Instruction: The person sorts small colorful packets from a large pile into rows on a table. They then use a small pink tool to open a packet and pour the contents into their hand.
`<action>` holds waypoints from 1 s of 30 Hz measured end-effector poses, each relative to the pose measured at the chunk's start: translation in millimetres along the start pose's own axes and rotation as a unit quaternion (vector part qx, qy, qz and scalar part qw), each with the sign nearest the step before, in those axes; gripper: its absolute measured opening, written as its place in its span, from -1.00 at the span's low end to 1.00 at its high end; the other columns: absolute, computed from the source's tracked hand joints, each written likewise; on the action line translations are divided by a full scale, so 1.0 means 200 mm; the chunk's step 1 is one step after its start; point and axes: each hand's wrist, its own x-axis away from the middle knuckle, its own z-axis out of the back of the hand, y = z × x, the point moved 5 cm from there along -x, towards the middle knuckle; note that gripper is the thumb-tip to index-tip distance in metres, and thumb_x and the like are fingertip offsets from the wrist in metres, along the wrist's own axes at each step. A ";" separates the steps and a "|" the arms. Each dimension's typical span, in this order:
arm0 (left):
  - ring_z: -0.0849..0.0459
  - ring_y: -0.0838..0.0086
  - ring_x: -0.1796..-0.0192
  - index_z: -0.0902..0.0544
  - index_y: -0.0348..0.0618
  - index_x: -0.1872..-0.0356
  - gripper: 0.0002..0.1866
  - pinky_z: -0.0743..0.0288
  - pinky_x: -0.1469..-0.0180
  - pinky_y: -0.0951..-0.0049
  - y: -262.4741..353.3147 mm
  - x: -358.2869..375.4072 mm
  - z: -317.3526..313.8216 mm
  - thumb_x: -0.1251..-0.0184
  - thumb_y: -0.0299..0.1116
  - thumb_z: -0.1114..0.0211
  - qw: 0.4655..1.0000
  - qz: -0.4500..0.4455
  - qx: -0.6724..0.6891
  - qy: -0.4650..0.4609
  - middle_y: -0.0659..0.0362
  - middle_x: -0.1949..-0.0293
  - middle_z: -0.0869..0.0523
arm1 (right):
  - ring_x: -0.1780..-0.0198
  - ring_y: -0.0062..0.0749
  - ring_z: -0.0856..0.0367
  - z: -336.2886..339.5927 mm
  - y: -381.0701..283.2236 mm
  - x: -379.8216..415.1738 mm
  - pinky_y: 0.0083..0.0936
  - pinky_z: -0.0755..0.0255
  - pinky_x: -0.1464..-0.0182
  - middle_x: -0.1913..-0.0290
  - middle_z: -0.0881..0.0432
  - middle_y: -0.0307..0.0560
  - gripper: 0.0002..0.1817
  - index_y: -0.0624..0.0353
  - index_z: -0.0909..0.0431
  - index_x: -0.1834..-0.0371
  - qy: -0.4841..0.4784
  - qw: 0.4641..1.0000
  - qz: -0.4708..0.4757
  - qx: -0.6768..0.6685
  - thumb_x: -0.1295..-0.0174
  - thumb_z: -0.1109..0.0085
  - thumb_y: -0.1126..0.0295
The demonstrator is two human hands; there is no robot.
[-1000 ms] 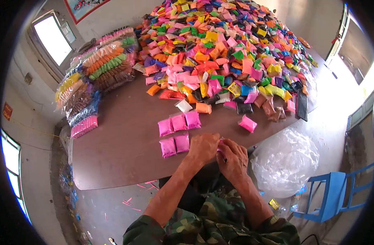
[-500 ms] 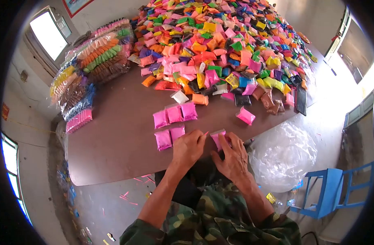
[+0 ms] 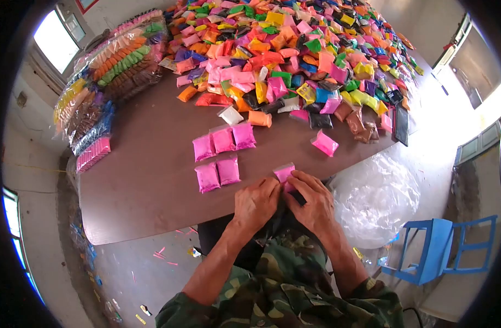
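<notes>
Left hand (image 3: 256, 203): palm down at the tabletop (image 3: 146, 186) edge, fingers curled beside the pink packet (image 3: 284, 173).
Right hand (image 3: 315, 202): fingers pinching that packet's near edge.
Packet: flat at the near edge.

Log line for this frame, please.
left hand: on table edge, beside packet | right hand: fingers on pink packet | nearby: five pink packets laid out
</notes>
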 end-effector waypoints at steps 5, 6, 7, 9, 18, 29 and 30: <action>-0.78 -0.05 0.31 -0.68 -0.07 0.28 -0.85 -0.65 0.31 -0.03 -0.09 -0.09 0.00 -0.50 -0.28 -0.38 0.999 0.008 -0.038 0.008 0.04 0.30 -0.77 | -0.19 -0.08 -0.77 0.00 -0.02 -0.01 -0.22 -0.68 -0.19 -0.19 -0.77 -0.05 -0.61 0.10 -0.77 -0.06 -0.005 1.000 -0.014 0.004 -0.12 -0.57 0.41; -0.78 -0.05 0.31 -0.69 -0.07 0.28 -0.85 -0.66 0.30 -0.02 -0.12 -0.11 0.01 -0.50 -0.27 -0.38 0.999 0.018 -0.046 0.011 0.04 0.29 -0.77 | -0.19 -0.09 -0.77 0.00 -0.03 -0.01 -0.22 -0.68 -0.19 -0.19 -0.78 -0.05 -0.61 0.10 -0.77 -0.06 -0.008 1.000 -0.018 0.005 -0.12 -0.57 0.41; -0.78 -0.06 0.31 -0.69 -0.07 0.27 -0.85 -0.66 0.30 -0.02 -0.14 -0.12 0.02 -0.50 -0.27 -0.37 0.998 0.027 -0.054 0.014 0.04 0.29 -0.77 | -0.19 -0.09 -0.77 0.00 -0.02 -0.01 -0.22 -0.68 -0.19 -0.18 -0.77 -0.06 -0.60 0.10 -0.77 -0.06 -0.003 1.000 -0.016 0.002 -0.12 -0.58 0.41; -0.78 -0.06 0.30 -0.69 -0.09 0.27 -0.83 -0.67 0.29 -0.01 -0.11 -0.10 0.00 -0.52 -0.27 -0.36 0.999 0.005 -0.024 0.022 0.03 0.29 -0.77 | -0.19 -0.10 -0.77 -0.01 -0.02 0.00 -0.22 -0.68 -0.19 -0.18 -0.77 -0.06 -0.60 0.10 -0.77 -0.05 0.005 1.000 -0.014 -0.005 -0.11 -0.58 0.40; -0.76 -0.10 0.22 -0.68 -0.18 0.29 -0.81 -0.63 0.21 -0.03 -0.10 -0.16 0.03 -0.50 -0.30 -0.37 0.997 0.047 -0.044 -0.037 -0.05 0.31 -0.75 | -0.23 -0.07 -0.74 -0.03 -0.02 0.01 -0.23 -0.66 -0.21 -0.21 -0.75 -0.07 -0.56 0.09 -0.77 -0.10 -0.006 1.000 -0.024 0.007 -0.11 -0.59 0.38; -0.78 -0.06 0.26 -0.67 -0.20 0.30 -0.80 -0.62 0.24 0.02 -0.11 -0.18 0.04 -0.51 -0.30 -0.38 0.997 0.043 -0.061 -0.019 -0.06 0.33 -0.75 | -0.18 -0.03 -0.74 0.00 -0.03 0.01 -0.19 -0.66 -0.18 -0.16 -0.73 -0.02 -0.58 0.13 -0.76 -0.11 0.004 1.000 -0.003 -0.009 -0.15 -0.55 0.45; -0.79 -0.04 0.27 -0.68 -0.21 0.29 -0.81 -0.62 0.25 0.04 -0.08 -0.17 0.07 -0.50 -0.32 -0.40 0.998 0.043 -0.038 -0.011 -0.06 0.33 -0.76 | -0.17 -0.02 -0.74 0.00 -0.03 0.01 -0.18 -0.66 -0.17 -0.16 -0.73 -0.01 -0.59 0.14 -0.76 -0.11 0.002 1.000 -0.001 -0.013 -0.15 -0.55 0.46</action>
